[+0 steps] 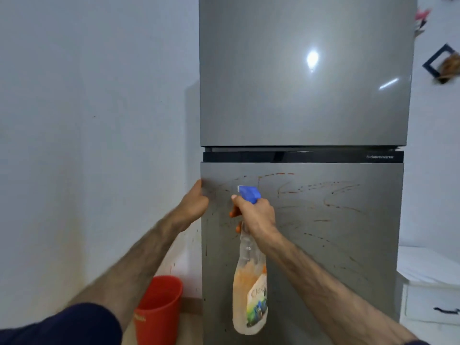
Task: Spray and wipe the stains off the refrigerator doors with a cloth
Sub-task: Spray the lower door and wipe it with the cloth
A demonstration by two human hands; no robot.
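A tall grey brushed-metal two-door refrigerator is seen standing against a white wall. The upper door is observed to be free of marks, with a bright light reflection on it. The lower door is marked across its upper half with thin reddish-brown streaks and dashes; small drips are noted near its left edge.

A clear plastic spray bottle with a blue nozzle head and orange liquid is held at its neck by the right hand, fingers wrapped closed around it, the nozzle directed at the stained lower door. The left hand is placed at the left edge of the lower door, fingers curled around that edge.

A red plastic bucket is recorded on the floor beside the refrigerator's left side. A white cabinet is noted to the right. A cloth cannot be made out.
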